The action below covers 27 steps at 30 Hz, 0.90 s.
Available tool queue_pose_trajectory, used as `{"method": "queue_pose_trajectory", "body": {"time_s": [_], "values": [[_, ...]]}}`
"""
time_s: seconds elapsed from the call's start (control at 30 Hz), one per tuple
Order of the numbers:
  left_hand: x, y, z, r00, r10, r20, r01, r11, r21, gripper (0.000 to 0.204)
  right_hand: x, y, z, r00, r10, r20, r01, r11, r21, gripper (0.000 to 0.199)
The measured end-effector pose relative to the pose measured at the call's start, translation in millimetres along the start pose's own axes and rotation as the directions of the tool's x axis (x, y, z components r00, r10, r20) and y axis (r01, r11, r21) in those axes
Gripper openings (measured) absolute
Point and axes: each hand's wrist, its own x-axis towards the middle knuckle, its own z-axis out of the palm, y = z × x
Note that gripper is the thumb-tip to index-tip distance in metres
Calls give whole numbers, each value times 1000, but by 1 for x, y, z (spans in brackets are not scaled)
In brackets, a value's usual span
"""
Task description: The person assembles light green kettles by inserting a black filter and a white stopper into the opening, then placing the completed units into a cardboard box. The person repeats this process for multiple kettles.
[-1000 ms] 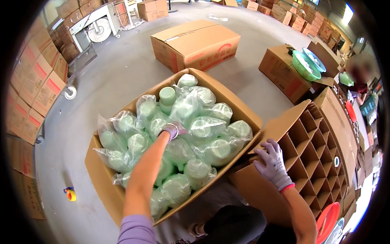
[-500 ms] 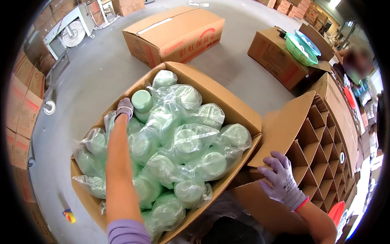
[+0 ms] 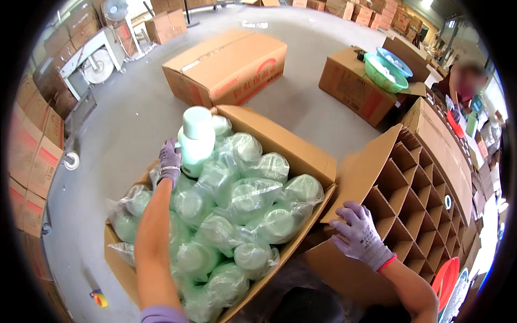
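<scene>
My left hand (image 3: 170, 161) grips the green bottle (image 3: 196, 141), seemingly unwrapped; lift straight while right hand (image 3: 360, 234) steadies the divider box (image 3: 377, 177)

Pretty sure I'm looking at a warehouse packing floor: bare concrete floor (image 3: 129, 113), stacked cartons (image 3: 32, 145) along the walls, a strapping machine (image 3: 94, 59), divider boxes (image 3: 425, 199) everywhere.
</scene>
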Motion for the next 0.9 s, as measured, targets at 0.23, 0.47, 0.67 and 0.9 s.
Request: {"method": "queue_pose_trajectory", "body": {"time_s": [0.23, 0.47, 0.67, 0.9], "values": [[-5, 154, -198, 978, 192, -76, -190, 695, -693, 32, -9, -24, -18, 945, 152, -289, -191, 975, -110, 75], [-182, 311, -263, 531, 735, 421, 285, 313, -906, 31, -25, -143, -193, 692, 495, -526, 163, 602, 781, 82], [-371, 385, -224, -64, 940, 335, 929, 179, -324, 41, -181, -219, -167, 902, 404, -151, -199, 700, 686, 55], [-443, 388, -301, 330, 671, 664, 624, 372, -687, 41, -303, -219, -134, 673, 633, -383, -446, 760, 472, 48]]}}
